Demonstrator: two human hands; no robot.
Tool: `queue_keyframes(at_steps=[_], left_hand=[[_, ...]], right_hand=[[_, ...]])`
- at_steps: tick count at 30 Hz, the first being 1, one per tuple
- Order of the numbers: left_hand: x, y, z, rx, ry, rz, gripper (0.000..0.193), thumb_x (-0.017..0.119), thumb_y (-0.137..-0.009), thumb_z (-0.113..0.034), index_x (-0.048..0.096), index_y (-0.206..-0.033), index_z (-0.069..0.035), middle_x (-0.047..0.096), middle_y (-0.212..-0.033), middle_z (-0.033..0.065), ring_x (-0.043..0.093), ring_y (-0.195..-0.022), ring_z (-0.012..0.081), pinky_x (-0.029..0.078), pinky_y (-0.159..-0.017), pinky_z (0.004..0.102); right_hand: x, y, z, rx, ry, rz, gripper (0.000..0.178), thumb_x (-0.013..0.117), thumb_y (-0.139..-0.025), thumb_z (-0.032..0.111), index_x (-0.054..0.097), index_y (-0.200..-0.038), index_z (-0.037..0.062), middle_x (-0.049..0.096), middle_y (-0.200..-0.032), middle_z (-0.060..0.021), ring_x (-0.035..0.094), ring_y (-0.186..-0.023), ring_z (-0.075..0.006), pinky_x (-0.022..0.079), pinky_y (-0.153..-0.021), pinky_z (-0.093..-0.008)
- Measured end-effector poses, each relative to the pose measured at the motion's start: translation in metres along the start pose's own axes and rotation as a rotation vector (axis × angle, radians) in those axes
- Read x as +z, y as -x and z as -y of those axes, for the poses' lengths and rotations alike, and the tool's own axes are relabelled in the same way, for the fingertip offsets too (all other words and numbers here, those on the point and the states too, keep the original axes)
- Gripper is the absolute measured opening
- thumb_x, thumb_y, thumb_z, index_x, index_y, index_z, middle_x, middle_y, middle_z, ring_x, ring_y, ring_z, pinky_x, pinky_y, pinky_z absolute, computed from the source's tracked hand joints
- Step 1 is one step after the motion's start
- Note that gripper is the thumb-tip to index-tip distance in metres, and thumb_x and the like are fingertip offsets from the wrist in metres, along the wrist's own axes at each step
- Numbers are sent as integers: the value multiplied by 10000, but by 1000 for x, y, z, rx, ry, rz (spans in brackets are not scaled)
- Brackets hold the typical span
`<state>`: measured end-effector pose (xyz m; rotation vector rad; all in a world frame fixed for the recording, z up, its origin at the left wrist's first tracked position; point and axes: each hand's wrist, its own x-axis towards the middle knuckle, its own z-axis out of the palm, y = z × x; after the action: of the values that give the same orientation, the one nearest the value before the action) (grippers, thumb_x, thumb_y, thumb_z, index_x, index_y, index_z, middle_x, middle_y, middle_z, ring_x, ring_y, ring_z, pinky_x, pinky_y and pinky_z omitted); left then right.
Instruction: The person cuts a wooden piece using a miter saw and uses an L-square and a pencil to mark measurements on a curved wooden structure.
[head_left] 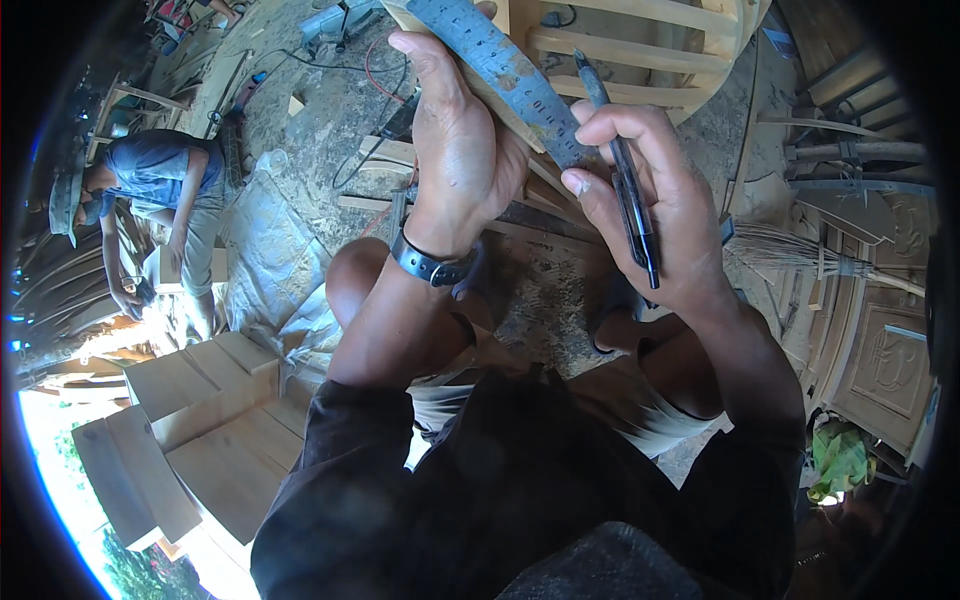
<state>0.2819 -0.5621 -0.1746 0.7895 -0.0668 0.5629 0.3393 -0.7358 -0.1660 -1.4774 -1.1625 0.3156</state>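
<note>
A worn steel ruler [500, 70] lies slantwise along a narrow wooden piece [478, 88] at the top centre. My left hand [455, 150], with a dark watch strap at the wrist, is closed round the wooden piece from the left. Its thumb points up beside the ruler, and most of its fingers are hidden behind the wood. In my right hand [660, 180] is a dark pen [628, 190], its pointed end up and its clip end down by the palm. The thumb and forefinger of that hand are at the ruler's lower end.
Beyond my hands stands a slatted wooden frame [640, 45] with a curved edge. Wooden boxes [210, 400] are stacked at lower left. Another person [165, 180] bends over work at left. A stick broom [800, 250] and carved panels [885, 360] are at right; cables cross the floor.
</note>
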Motion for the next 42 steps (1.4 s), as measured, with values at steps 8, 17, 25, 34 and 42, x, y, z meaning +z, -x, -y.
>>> queue_keyframes(at_steps=[8,17,25,34,42], left_hand=[[-20,-1,1,97,-43,-151,795,385,-934,-789,545,-1291,-96,623,-1011,45,619,-907,181,544,-836,349],[-13,-4,0,114,-78,-200,790,372,-959,-764,568,-1327,-93,631,-1007,43,625,-928,188,543,-862,383],[-4,-1,-3,98,-90,-192,778,344,-989,-742,537,-1376,-96,608,-1006,29,592,-943,174,527,-848,356],[4,-1,-5,92,-99,-190,794,328,-980,-756,527,-1382,-101,588,-1016,21,582,-879,155,538,-792,332],[-5,-1,-1,143,-158,-231,819,355,-948,-793,540,-1347,-103,614,-1005,31,610,-893,159,545,-812,335]], right_hand=[[7,-6,-12,-114,-2,-51,292,683,-954,27,530,-1199,73,614,-990,-44,527,-683,-109,448,-650,-298],[3,-7,-8,-52,-30,-36,294,680,-938,5,534,-1183,78,610,-956,-57,558,-696,-143,470,-684,-318],[8,-10,-16,-125,1,-60,297,681,-939,4,528,-1184,72,645,-1036,-70,585,-715,-149,489,-706,-308],[5,-5,-13,-39,10,-58,308,680,-949,16,510,-1199,76,677,-1201,-131,619,-773,-114,503,-726,-286],[11,-6,-16,-84,-15,-58,292,675,-945,1,523,-1183,77,627,-1011,-45,532,-687,-119,463,-667,-302]])
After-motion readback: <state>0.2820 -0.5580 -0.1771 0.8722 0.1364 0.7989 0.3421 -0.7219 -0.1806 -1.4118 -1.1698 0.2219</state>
